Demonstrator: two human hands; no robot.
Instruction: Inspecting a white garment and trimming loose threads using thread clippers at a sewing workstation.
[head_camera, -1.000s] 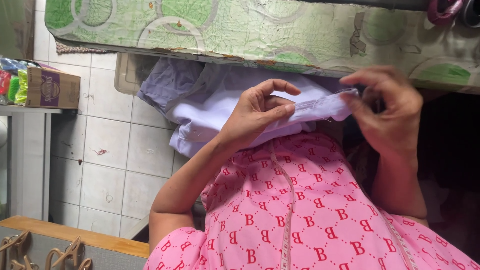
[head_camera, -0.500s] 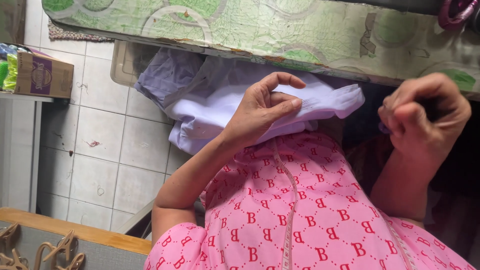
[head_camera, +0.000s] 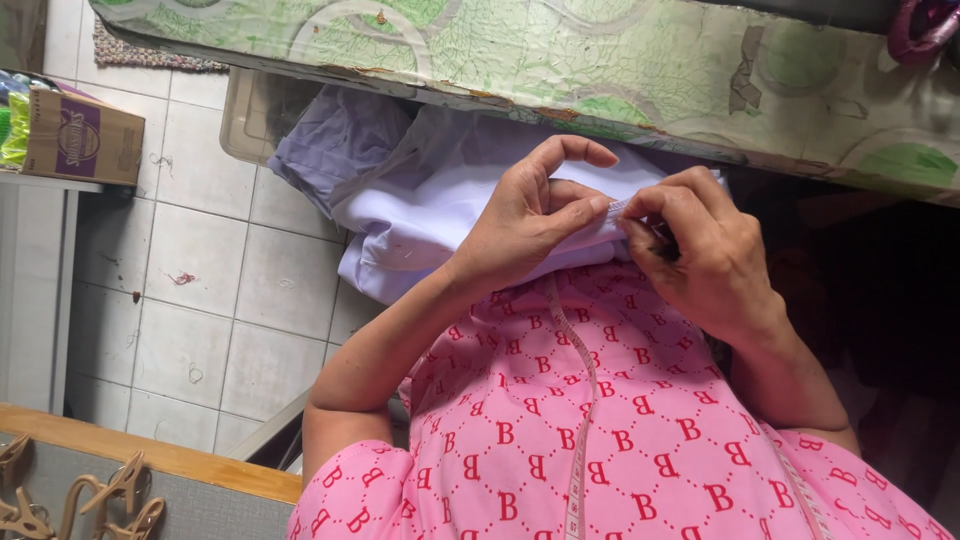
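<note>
A pale lilac-white cloth (head_camera: 430, 200) lies bunched on my lap, reaching under the table. My left hand (head_camera: 525, 225) pinches a folded edge of it between thumb and forefinger. My right hand (head_camera: 705, 255) meets it from the right and grips the same edge, fingertips touching those of the left. Something small and dark shows under the right fingers; I cannot tell what it is. A white measuring tape (head_camera: 580, 400) hangs down over my pink patterned clothing (head_camera: 610, 450).
A table edge with a worn green patterned covering (head_camera: 560, 60) runs across the top. A cardboard box (head_camera: 85, 135) stands on a shelf at left, above a tiled floor (head_camera: 200, 290). A clear plastic bin (head_camera: 245, 115) holds more cloth. Wooden pegs (head_camera: 100, 500) lie bottom left.
My right hand pulled away to the right with its fingers closed, then came back to the cloth edge beside the left hand. The left hand kept its pinch.
</note>
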